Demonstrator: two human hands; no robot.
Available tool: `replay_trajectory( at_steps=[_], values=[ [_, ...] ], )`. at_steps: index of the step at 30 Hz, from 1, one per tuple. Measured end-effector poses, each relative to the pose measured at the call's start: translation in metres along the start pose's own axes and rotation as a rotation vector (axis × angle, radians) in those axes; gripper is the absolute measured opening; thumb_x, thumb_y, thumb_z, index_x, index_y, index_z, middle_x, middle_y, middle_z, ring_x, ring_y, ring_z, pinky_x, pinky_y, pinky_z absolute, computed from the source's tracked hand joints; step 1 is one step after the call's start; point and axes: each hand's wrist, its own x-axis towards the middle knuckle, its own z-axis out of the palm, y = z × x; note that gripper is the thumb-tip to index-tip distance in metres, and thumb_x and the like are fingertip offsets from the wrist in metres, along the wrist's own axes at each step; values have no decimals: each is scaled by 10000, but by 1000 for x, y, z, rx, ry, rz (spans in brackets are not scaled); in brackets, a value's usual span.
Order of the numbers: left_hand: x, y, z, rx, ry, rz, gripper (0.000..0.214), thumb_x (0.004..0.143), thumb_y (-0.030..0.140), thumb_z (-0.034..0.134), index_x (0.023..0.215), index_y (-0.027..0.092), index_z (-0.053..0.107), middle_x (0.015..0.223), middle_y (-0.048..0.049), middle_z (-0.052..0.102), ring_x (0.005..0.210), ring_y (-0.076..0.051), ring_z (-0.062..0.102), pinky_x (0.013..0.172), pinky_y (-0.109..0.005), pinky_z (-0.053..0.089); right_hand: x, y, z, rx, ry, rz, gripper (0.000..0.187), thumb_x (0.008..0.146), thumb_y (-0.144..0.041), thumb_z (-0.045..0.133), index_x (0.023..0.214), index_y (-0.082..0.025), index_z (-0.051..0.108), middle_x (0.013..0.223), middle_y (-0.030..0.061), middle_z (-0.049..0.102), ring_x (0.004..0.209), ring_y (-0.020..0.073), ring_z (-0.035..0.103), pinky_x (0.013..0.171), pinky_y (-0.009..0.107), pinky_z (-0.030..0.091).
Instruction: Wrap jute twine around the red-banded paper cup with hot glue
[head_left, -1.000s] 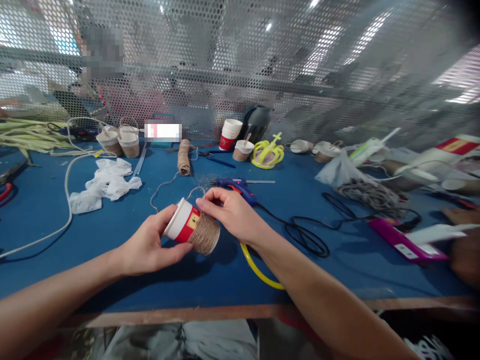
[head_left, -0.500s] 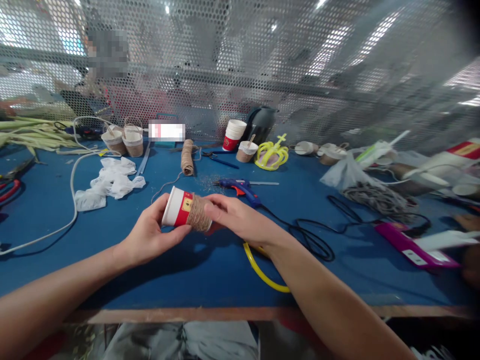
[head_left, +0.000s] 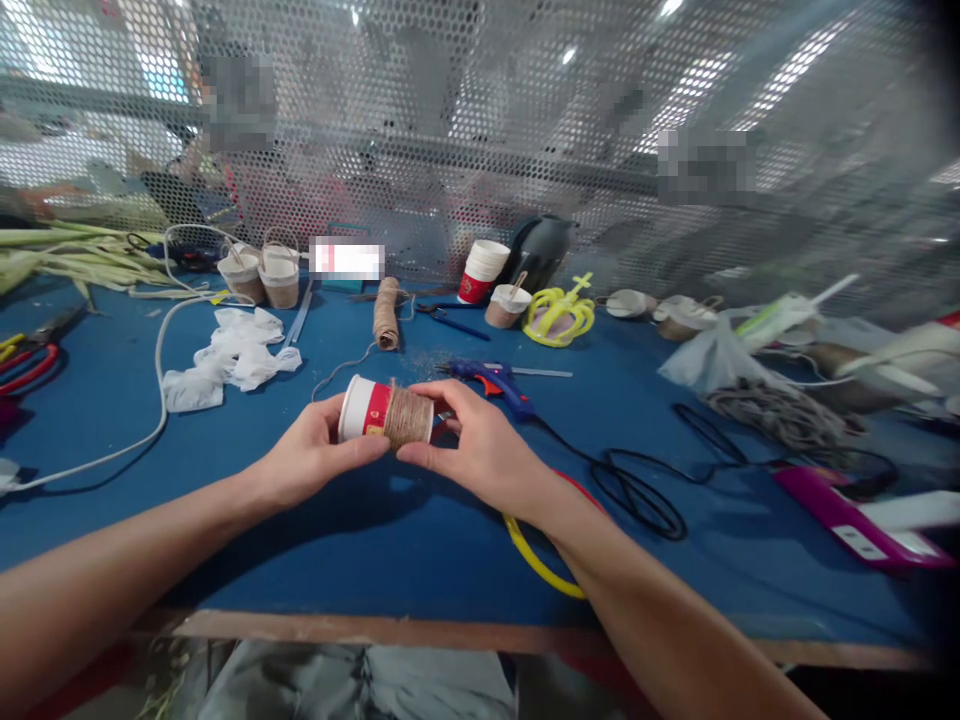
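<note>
Between both hands lies a red and white paper cup [head_left: 365, 408], tilted on its side above the table, its mouth end to the left. Brown twine [head_left: 409, 416] is wound around its base half. My left hand [head_left: 319, 440] grips the cup near the rim, thumb along the lower side. Fingers and thumb of my right hand [head_left: 469, 435] close around the twine-wrapped end. A strand runs from behind the cup to a roll of twine [head_left: 386, 315] standing farther back. Just beyond my right hand rests a blue glue gun [head_left: 495, 384] with a clear glue stick in it.
Crumpled white plastic [head_left: 232, 358], a white cable [head_left: 159, 375] and red-handled pliers [head_left: 34, 365] lie left. At the back stand stacked paper cups [head_left: 482, 272], twine-wrapped cups [head_left: 280, 278] and a yellow crown-shaped piece [head_left: 559, 318]. A purple power strip [head_left: 855, 520] and black cord [head_left: 637, 490] lie right.
The cup has been turned about its length, so its printed label has rolled downward. My right hand has shifted its grip, with the thumb now lower on the twine. The camera view has shifted slightly.
</note>
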Motion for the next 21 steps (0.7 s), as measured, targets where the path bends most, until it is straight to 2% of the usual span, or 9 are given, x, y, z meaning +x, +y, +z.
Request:
replay_trajectory(
  at_steps=[4, 10, 21],
  values=[
    [1, -1, 0, -101, 21, 4, 281, 659, 251, 665, 887, 100, 600, 759, -32, 635, 642, -114, 535, 634, -218, 422, -1, -2, 1, -108, 29, -97, 506, 656, -393, 673, 1071, -191, 466, 1053, 81, 532, 975, 225, 536, 836, 390, 446],
    [0, -2, 2, -142, 51, -10, 242, 673, 232, 651, 877, 109, 612, 771, -24, 649, 666, -114, 553, 673, -225, 434, -3, -4, 3, -179, 31, -192, 500, 670, -369, 668, 1082, -192, 447, 1053, 95, 516, 996, 238, 509, 850, 412, 429],
    [0, -3, 3, -182, 54, -18, 195, 688, 199, 620, 863, 114, 630, 706, -2, 640, 683, -117, 560, 675, -220, 451, -4, -3, 5, -213, 24, -209, 510, 676, -358, 665, 1083, -159, 430, 1046, 106, 511, 989, 224, 502, 862, 385, 427]
  ],
)
